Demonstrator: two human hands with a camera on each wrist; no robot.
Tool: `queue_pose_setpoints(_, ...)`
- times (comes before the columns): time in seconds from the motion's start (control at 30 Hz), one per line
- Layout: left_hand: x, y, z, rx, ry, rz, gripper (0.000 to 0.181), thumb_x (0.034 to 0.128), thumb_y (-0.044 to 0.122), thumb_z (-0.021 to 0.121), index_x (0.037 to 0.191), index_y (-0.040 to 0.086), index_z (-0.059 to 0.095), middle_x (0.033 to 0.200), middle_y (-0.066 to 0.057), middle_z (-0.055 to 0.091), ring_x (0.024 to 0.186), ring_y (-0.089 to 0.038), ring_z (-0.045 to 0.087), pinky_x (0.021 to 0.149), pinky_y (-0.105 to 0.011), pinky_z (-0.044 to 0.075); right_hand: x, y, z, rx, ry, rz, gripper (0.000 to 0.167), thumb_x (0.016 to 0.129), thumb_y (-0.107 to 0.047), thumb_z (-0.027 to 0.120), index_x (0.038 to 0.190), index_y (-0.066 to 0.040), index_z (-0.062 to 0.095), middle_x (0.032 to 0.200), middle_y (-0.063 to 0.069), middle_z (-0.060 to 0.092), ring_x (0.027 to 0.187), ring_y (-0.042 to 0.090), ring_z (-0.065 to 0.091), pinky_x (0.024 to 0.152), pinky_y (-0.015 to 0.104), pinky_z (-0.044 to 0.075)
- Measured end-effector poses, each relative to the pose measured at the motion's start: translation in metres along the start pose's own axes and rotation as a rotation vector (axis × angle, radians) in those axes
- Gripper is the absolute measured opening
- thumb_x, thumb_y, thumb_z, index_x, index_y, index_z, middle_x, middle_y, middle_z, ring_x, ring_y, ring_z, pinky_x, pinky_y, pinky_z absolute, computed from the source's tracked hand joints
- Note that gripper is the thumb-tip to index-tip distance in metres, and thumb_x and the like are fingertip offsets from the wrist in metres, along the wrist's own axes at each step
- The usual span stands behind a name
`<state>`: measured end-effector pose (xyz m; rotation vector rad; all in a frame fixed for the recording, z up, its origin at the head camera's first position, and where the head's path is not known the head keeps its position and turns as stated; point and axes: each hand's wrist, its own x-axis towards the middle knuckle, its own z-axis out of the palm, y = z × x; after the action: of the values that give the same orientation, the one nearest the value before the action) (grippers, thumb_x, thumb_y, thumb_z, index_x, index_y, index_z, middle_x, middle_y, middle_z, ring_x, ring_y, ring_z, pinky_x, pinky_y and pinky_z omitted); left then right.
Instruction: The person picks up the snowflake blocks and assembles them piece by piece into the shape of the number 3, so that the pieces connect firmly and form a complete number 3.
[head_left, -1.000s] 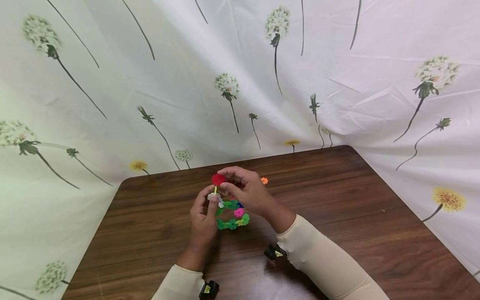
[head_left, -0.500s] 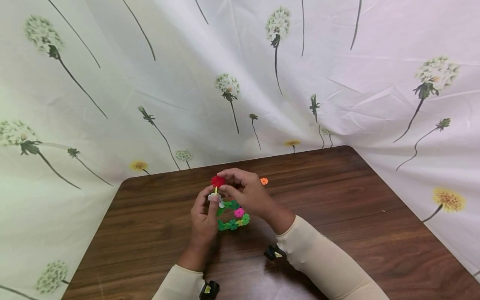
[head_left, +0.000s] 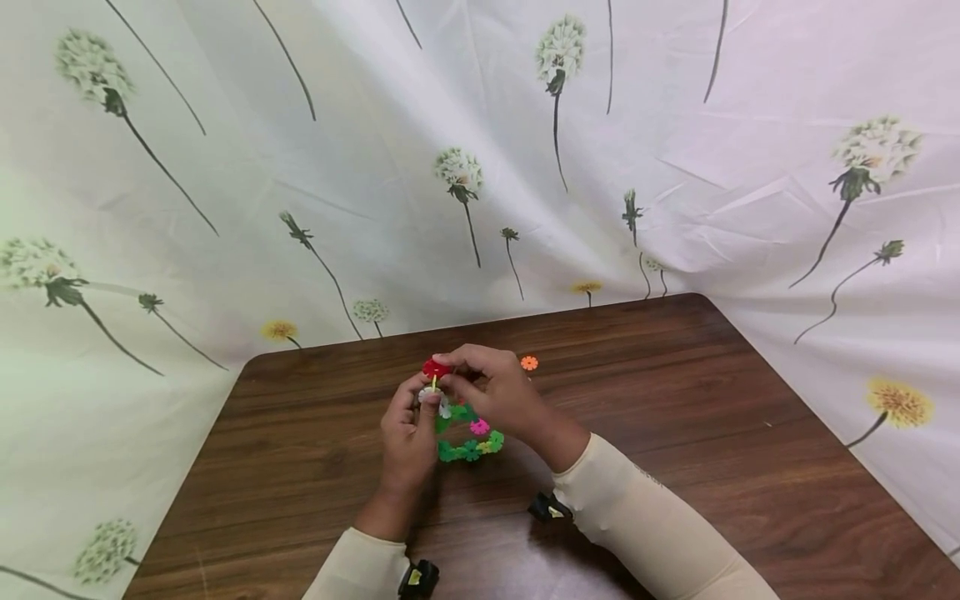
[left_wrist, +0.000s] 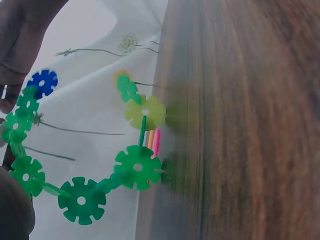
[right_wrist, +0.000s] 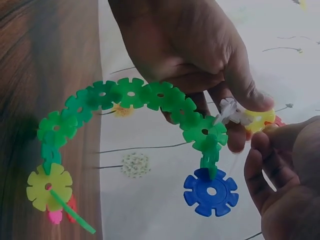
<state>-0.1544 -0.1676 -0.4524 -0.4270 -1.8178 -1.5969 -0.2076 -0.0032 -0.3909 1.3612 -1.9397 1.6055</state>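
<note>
In the head view my left hand [head_left: 408, 429] pinches a white notched snowflake disc [head_left: 431, 395], part of a linked chain. My right hand [head_left: 504, 396] pinches a red snowflake disc [head_left: 434, 368] just above it. Between them stands a yellow disc [right_wrist: 259, 120], seen edge-on from the head and joined to the white piece [right_wrist: 230, 110]. Below my hands hangs a curved string of green discs [right_wrist: 131, 94], with a blue disc [right_wrist: 211, 192] and a yellow-green disc [right_wrist: 49, 187] on it. My right fingers mostly hide the red disc in the right wrist view.
A loose orange disc [head_left: 529, 363] lies on the brown wooden table [head_left: 675, 467], beyond my right hand. A pink disc [head_left: 479, 426] shows within the chain's curve. A white cloth [head_left: 337, 208] printed with dandelions hangs behind the table.
My right hand has lowered the red disc slightly toward the white one, and it looks tilted flatter. The left hand keeps its hold nearly in place.
</note>
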Motion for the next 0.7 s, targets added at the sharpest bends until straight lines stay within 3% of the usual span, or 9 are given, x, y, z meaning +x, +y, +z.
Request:
queue_pose_setpoints(0.07,0.001,0.0,0.0,-0.004,-0.006,0.007,0.028,0.1083,-0.006,0.056,0.134,-0.016,0.059,0.123,-0.027,0.07,0.111,0.002,0.068,0.095,-0.013,0.057,0.0,0.0,0.001,-0.003,0.005,0.003,0.028,0.097,0.009,0.076,0.124,0.003,0.076,0.106,0.018,0.078,0.074,0.033,0.075,0.07,0.025,0.065)
queue_pose_setpoints(0.13,0.001,-0.001,-0.001,-0.005,-0.009,0.008,0.028,0.1084,-0.006,0.056,0.134,-0.016,0.059,0.123,-0.025,0.07,0.11,0.002,0.067,0.095,-0.013,0.057,0.0,0.0,0.001,-0.013,0.009,0.003,0.028,0.097,0.009,0.076,0.124,0.002,0.076,0.107,0.017,0.078,0.076,0.03,0.076,0.071,0.025,0.065)
queue_pose_setpoints(0.3,0.0,-0.001,-0.003,-0.017,-0.011,0.009,0.029,0.1089,-0.008,0.055,0.137,-0.015,0.059,0.127,0.002,0.071,0.114,0.0,0.068,0.098,-0.014,0.056,0.0,0.0,0.002,-0.049,0.002,-0.006,0.028,0.099,0.002,0.076,0.127,0.001,0.074,0.111,0.015,0.078,0.082,0.018,0.076,0.073,0.023,0.065)
queue_pose_setpoints(0.43,-0.001,0.0,-0.005,-0.038,-0.017,0.024,0.039,0.1088,-0.01,0.054,0.148,-0.011,0.055,0.132,0.01,0.072,0.12,-0.003,0.07,0.1,-0.015,0.057,0.001,0.002,0.001,-0.074,-0.014,-0.023,0.033,0.1,0.0,0.077,0.132,0.001,0.071,0.11,0.015,0.078,0.083,0.013,0.073,0.074,0.024,0.064)
queue_pose_setpoints(0.6,-0.002,0.002,-0.004,-0.029,-0.019,0.027,0.046,0.1092,-0.008,0.055,0.155,-0.005,0.052,0.13,0.008,0.073,0.118,-0.005,0.071,0.098,-0.017,0.059,0.002,0.004,-0.012,-0.022,-0.027,0.039,0.044,0.101,0.0,0.076,0.142,0.002,0.063,0.109,0.015,0.076,0.087,0.014,0.073,0.072,0.025,0.062)
queue_pose_setpoints(0.7,-0.001,0.002,-0.003,-0.009,0.003,0.036,0.043,0.1096,-0.007,0.054,0.153,-0.003,0.054,0.12,-0.01,0.076,0.111,-0.011,0.073,0.093,-0.018,0.059,0.003,0.008,-0.024,0.036,-0.008,0.107,0.039,0.104,0.0,0.071,0.141,0.003,0.063,0.108,0.016,0.075,0.084,0.017,0.072,0.069,0.028,0.06)
